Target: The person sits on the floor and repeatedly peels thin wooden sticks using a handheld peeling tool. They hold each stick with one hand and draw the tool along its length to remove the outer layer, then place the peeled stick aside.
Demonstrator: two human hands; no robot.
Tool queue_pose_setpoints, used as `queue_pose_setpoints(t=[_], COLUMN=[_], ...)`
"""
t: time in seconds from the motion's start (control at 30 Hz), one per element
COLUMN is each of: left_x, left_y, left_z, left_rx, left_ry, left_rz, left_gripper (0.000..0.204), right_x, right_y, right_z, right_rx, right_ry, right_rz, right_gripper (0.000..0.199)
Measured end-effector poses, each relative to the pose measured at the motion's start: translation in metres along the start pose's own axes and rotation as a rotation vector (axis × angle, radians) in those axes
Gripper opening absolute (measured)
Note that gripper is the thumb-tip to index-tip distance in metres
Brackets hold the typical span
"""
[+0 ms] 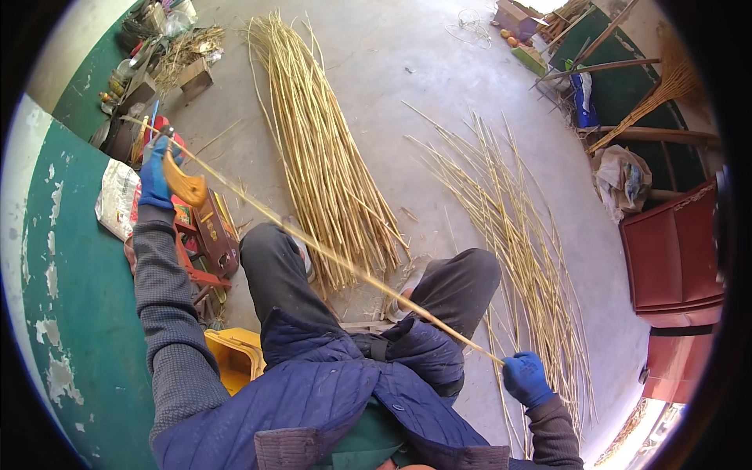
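The right hand [527,379] is clenched on the stalk [352,267], the left hand [157,176] curled round a wooden handle [186,186] — a straight, even pull should prevent snapping.

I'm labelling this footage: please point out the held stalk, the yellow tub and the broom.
Held stalk [329,252]: head view, on the middle of its length.
Yellow tub [239,338]: head view, on its rim.
Broom [675,77]: head view, on its bristles.

Smooth woody stalk [439,322], smooth wooden handle [186,186], quilted cloth jacket [313,395], flaky painted wall [82,227].
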State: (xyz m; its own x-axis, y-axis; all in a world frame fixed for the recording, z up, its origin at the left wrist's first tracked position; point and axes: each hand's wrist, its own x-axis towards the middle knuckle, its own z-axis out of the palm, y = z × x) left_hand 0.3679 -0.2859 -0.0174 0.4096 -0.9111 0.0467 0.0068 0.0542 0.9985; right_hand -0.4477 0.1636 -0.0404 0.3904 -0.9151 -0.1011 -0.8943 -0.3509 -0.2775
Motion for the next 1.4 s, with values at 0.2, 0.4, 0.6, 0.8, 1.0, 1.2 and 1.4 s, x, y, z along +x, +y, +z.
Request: queue_pose_setpoints(t=[0.2,0.4,0.6,0.8,1.0,1.2,1.4], left_x=[0.097,0.090,-0.028,-0.126,-0.167,-0.188,-0.207], left_y=[0.049,0.067,0.013,-0.017,-0.051,-0.071,-0.079], left_z=[-0.173,-0.198,-0.009,0.151,0.225,0.252,0.259], left_rx=[0.085,0.032,0.058,0.167,0.030,0.016,0.187], left_ry=[0.137,0.078,-0.103,-0.349,-0.550,-0.708,-0.726], left_rz=[0.048,0.083,-0.139,-0.343,-0.533,-0.589,-0.697], left_gripper=[0.054,0.046,0.039,0.045,0.040,0.037,0.034], right_x=[-0.138,-0.174,-0.122,-0.113,-0.151,-0.227,-0.187], right_y=[0.077,0.113,0.124,0.114,0.115,0.142,0.144], right_z=[0.007,0.009,0.050,0.070,0.074,0.073,0.138], right_rx=[-0.337,-0.544,-0.500,-0.538,-0.578,-0.947,-0.636], right_ry=[-0.035,0.132,0.023,-0.096,-0.018,-0.168,-0.397], right_rz=[0.359,0.459,0.589,0.723,0.815,1.327,1.684], right_gripper=[0.004,0.007,0.006,0.006,0.006,0.020,0.028])
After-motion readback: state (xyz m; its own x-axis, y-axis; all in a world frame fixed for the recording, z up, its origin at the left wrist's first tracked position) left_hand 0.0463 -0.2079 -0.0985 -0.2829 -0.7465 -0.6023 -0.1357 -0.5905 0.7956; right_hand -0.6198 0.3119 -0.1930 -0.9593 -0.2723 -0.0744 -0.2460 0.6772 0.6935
